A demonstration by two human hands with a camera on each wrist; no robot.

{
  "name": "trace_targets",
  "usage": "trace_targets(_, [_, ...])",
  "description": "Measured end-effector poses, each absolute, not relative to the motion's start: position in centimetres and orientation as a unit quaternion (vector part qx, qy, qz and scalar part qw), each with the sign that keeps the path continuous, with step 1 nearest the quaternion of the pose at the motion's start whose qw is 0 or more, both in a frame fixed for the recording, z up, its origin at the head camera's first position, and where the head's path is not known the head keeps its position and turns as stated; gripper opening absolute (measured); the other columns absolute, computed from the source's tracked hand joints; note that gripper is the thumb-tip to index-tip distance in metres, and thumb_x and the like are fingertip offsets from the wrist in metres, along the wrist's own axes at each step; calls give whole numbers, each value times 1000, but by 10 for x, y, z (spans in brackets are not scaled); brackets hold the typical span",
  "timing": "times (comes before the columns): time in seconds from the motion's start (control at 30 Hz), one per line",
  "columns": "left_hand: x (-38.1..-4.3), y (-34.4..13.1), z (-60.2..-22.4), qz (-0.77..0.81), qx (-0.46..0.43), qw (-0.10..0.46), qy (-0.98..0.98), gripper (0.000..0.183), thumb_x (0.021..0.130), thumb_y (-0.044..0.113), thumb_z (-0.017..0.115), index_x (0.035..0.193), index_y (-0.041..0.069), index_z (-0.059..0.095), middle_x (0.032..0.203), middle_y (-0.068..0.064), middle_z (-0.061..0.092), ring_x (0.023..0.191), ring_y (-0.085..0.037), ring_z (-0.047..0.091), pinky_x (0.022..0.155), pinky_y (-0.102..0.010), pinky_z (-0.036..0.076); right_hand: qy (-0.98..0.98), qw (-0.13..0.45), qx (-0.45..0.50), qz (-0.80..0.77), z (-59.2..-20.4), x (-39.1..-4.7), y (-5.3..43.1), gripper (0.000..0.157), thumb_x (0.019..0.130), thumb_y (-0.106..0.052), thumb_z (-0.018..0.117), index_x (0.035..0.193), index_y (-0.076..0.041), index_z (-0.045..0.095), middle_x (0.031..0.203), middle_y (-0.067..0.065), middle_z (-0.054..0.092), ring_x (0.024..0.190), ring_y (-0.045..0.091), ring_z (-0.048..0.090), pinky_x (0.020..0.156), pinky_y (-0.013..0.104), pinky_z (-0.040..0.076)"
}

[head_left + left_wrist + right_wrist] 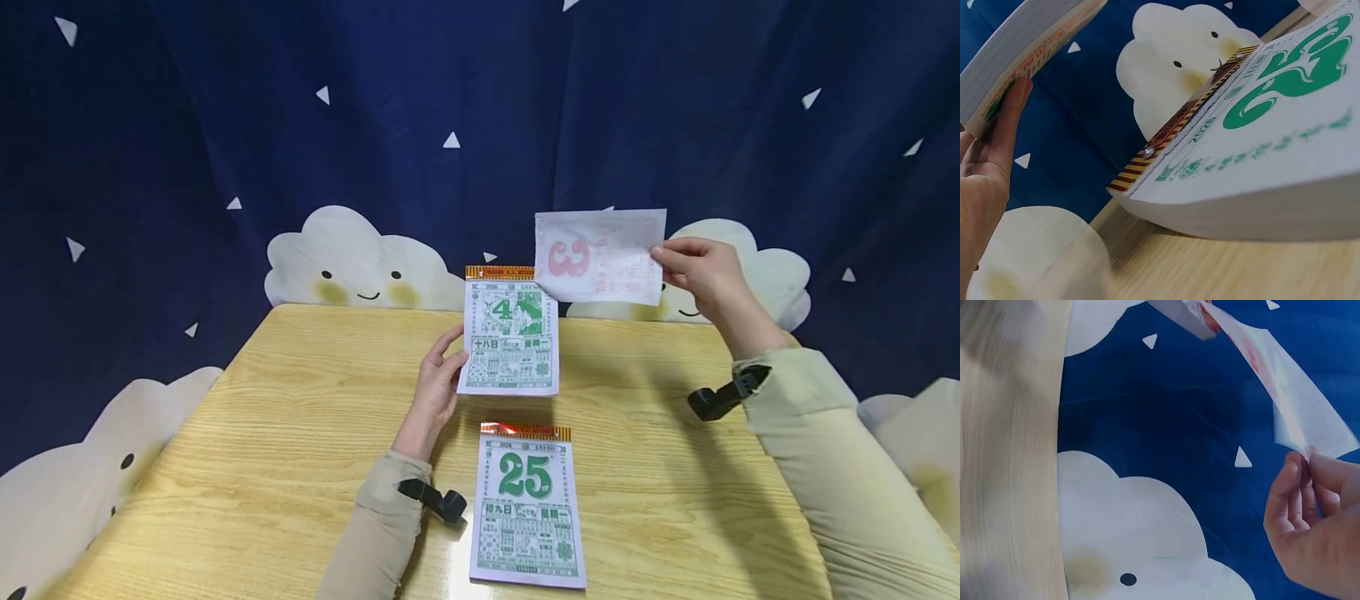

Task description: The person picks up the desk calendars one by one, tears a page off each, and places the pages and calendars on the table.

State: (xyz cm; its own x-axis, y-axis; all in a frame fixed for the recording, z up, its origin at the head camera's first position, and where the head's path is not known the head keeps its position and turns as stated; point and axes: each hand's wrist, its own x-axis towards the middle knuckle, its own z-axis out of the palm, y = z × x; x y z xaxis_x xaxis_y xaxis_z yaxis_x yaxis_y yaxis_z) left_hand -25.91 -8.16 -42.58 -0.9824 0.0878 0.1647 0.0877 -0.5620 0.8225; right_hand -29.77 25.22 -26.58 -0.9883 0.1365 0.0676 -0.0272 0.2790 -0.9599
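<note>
Behind both hands we see the dark blue fabric curtain printed with white triangles and smiling clouds [405, 50], and beneath them the pale wood-grained table [300, 400]. Nearer to us than the left hand, and a little to its right, the thick white paper tear-off calendar with a big green 25 [525, 508] lies face up on the table, probably set there to leave both hands free. Just right of the left hand [437, 387] is the white paper calendar block with a green 4 and a red-gold top band [510, 354]; that hand grips its left edge and holds it raised off the table, likely to keep it steady while leaving its front uncovered. Up and right of that grip, the right hand [705, 271] pinches one end of the thin white paper sheet with a pale red 3 [600, 258] between thumb and fingers. The sheet stretches leftward from those fingertips to the block's top corner; we judge this light edge pinch suits flimsy paper. We cannot tell whether that far corner is attached or merely overlaps the band.
</note>
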Motion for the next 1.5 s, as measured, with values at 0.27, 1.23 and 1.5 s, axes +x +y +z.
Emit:
trace_targets(0.27, [-259, -84, -426, 879, 87, -1, 470, 46, 90, -4, 41, 135, 1, 38, 83, 0, 70, 61, -10, 65, 51, -19, 52, -745, 104, -44, 657, -265, -295, 265, 5, 79, -18, 69, 80, -22, 66, 74, -11, 61, 66, 2, 56, 61, 13, 50])
trace_targets(1.23, [-270, -104, -441, 810, 9, 25, 586, 42, 90, 3, 48, 131, 13, 48, 81, 0, 69, 60, -10, 63, 51, -20, 51, -811, 193, -82, 546, -298, -278, 299, 3, 84, -24, 65, 81, -25, 65, 64, -25, 57, 61, -6, 56, 58, 9, 48])
trace_targets(1.5, [-273, -101, -445, 807, -5, 20, 590, 43, 88, 1, 49, 131, 11, 49, 85, -5, 69, 65, -12, 65, 56, -24, 54, -846, 195, -77, 490, -310, -271, 297, 29, 83, -32, 65, 96, -7, 65, 64, -28, 54, 64, -6, 54, 57, 10, 45])
